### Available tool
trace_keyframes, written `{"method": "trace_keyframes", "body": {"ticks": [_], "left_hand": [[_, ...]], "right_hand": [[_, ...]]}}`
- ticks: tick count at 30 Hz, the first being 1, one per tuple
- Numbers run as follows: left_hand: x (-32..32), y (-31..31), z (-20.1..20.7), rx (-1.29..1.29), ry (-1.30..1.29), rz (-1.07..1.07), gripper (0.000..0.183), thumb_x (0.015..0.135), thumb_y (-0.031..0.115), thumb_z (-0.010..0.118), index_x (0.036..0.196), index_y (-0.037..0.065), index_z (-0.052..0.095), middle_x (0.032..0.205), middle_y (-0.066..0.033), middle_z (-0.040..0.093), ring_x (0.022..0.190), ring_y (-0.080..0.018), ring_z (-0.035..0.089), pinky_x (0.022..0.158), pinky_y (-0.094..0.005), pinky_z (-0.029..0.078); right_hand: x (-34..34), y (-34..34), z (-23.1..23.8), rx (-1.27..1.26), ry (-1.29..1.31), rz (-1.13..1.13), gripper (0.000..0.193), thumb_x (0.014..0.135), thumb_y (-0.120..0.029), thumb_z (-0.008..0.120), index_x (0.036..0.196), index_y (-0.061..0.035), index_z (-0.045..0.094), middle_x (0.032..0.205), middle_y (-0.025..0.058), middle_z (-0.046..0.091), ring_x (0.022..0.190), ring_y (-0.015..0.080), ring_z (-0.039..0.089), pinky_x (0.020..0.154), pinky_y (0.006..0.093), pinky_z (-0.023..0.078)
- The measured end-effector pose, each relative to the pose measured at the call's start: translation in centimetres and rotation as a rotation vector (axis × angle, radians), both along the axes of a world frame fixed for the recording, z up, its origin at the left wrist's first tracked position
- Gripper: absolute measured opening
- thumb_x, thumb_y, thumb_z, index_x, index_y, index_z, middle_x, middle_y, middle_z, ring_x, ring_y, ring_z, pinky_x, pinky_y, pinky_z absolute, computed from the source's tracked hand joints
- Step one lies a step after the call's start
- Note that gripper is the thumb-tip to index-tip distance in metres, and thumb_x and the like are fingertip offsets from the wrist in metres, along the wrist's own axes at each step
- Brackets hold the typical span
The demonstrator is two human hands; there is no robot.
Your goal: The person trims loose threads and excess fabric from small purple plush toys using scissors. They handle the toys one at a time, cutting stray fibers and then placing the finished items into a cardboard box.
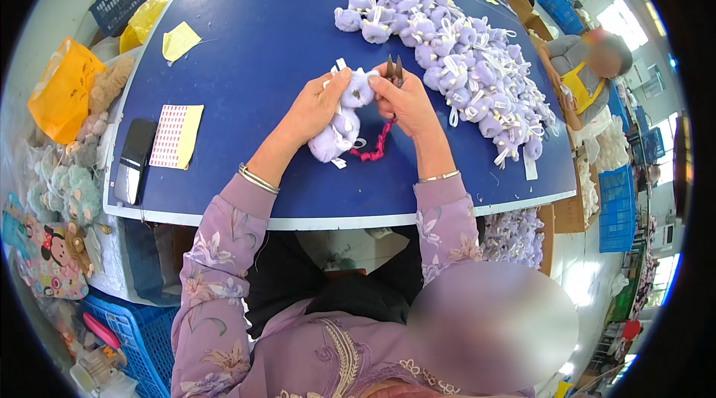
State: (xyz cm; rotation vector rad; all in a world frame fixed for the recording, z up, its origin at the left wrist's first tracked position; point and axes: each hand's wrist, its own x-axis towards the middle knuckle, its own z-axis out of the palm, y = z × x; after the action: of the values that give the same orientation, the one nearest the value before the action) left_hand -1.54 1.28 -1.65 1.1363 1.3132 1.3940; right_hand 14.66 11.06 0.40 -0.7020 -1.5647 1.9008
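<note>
Over the near part of the blue table (246,70), my left hand (313,107) is closed around the left side of a small lilac plush toy (359,91). My right hand (409,105) pinches the toy's right side with thumb and finger. The same hand also holds dark metal thread snips (394,70), their two points sticking up past the fingers. A twisted pink cord (379,150) hangs below my right hand onto the table. Beside and below my left hand lie more lilac plush toys (328,143) with white loops and tags.
A long pile of lilac plush toys (455,55) covers the table's right side. At left lie a phone (135,161), a sticker sheet (173,137) and yellow paper (180,41). Blue crates (617,208) stand around. Another person (589,73) sits beyond the right edge.
</note>
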Motion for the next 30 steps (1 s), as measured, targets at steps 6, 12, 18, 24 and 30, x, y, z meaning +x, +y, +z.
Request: {"method": "trace_keyframes", "body": {"ticks": [6, 12, 18, 24, 30], "left_hand": [[-0.6, 0.5, -0.1, 0.007, -0.201, 0.038, 0.053, 0.098, 0.052, 0.045, 0.101, 0.001, 0.061, 0.078, -0.0021, 0.058, 0.07, -0.0073, 0.054, 0.064, -0.0226, 0.045], [-0.7, 0.8, 0.4, 0.026, -0.407, 0.199, 0.058, 0.099, 0.055, 0.038, 0.104, 0.0, 0.056, 0.079, -0.0046, 0.059, 0.063, -0.012, 0.058, 0.056, -0.0262, 0.05], [-1.2, 0.6, 0.7, 0.136, -0.481, 0.404, 0.062, 0.096, 0.058, 0.043, 0.102, -0.003, 0.055, 0.081, -0.0058, 0.056, 0.072, -0.0129, 0.057, 0.065, -0.0264, 0.049], [-0.8, 0.7, 0.8, 0.083, -0.486, 0.498, 0.049, 0.097, 0.049, 0.047, 0.108, 0.002, 0.057, 0.095, -0.0069, 0.057, 0.08, -0.0144, 0.058, 0.071, -0.0294, 0.051], [-0.1, 0.4, 0.6, -0.023, -0.271, 0.314, 0.035, 0.098, 0.037, 0.048, 0.11, 0.008, 0.063, 0.091, 0.0008, 0.058, 0.075, -0.0083, 0.056, 0.057, -0.0247, 0.045]], "right_hand": [[5.3, 2.1, 1.7, 0.06, 0.563, -0.052, 0.022, 0.093, -0.027, 0.06, 0.101, -0.0064, 0.057, 0.08, -0.0001, 0.059, 0.043, 0.0022, 0.035, 0.038, 0.0204, 0.027], [7.9, -0.1, 6.5, 0.122, 0.661, 0.045, 0.038, 0.097, -0.037, 0.05, 0.115, -0.0041, 0.059, 0.089, 0.0063, 0.066, 0.039, 0.0018, 0.027, 0.036, 0.02, 0.021], [-0.4, -6.2, 2.8, 0.7, -0.274, 0.096, 0.051, 0.07, -0.02, 0.082, 0.113, -0.0054, 0.057, 0.084, 0.0028, 0.064, 0.062, 0.0088, 0.053, 0.058, 0.0238, 0.043], [-2.6, -6.8, 0.1, 0.8, -0.282, -0.057, 0.047, 0.074, -0.02, 0.077, 0.109, -0.0004, 0.053, 0.083, 0.0097, 0.063, 0.069, 0.0159, 0.06, 0.064, 0.029, 0.048], [-0.9, -4.6, 0.1, 0.247, -0.064, -0.131, 0.03, 0.078, -0.016, 0.069, 0.099, 0.0007, 0.056, 0.081, 0.0019, 0.058, 0.068, 0.0062, 0.051, 0.058, 0.0236, 0.043]]}}
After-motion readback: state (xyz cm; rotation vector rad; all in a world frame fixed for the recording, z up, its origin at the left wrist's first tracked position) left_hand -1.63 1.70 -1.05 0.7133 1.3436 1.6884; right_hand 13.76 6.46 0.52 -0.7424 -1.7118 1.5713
